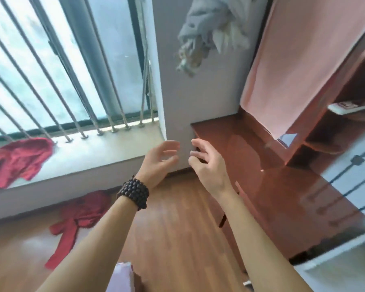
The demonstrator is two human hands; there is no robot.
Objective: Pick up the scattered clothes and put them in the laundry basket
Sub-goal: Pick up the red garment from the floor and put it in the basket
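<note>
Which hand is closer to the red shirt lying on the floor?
Left. The left hand, the one with the bead bracelet, is up and to the right of the red shirt on the floor. The right hand is farther right, near the wooden desk.

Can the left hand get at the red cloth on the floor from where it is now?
Probably yes: the left hand is empty and open, and nothing lies between it and the red cloth, though it must come down.

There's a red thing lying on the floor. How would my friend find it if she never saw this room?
Start at the big window with slanted metal bars and drop to the pale stone windowsill below it. On the brown wooden floor under that sill lies a crumpled red cloth garment with a long strip trailing out. The other red crumpled garment lies up on the sill, not on the floor.
</note>
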